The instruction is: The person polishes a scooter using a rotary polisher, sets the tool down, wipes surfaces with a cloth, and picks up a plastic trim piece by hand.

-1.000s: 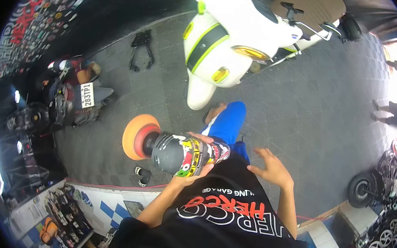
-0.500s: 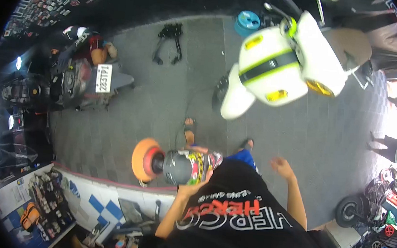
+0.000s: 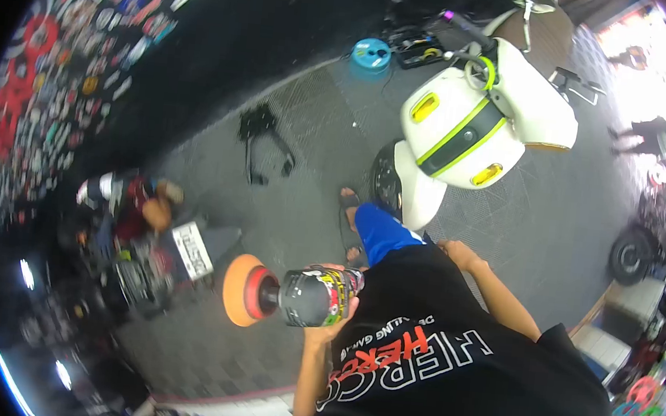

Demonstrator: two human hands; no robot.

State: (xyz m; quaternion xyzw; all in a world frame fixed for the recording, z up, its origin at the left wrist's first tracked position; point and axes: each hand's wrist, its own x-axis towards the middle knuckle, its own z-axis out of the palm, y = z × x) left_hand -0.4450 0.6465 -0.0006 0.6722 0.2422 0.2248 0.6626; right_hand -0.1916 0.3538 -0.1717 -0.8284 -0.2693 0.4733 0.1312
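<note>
Wrapped round the sticker-covered body of a polisher is my left hand. The tool's orange round pad faces left, clear of any surface. My right hand is beside my blue trouser leg, low at the front of my black shirt; its fingers are partly hidden and blurred. Ahead of my legs stands a white and lime-green scooter with yellow lights.
A blue reel lies near the black wall. On the floor is a black stand. At the left, a person is near a motorcycle with a white plate. Another person stands at the far right.
The view has turned and shifted. My right hand has come down from its raised, spread position towards my leg. My left hand still holds the polisher.
</note>
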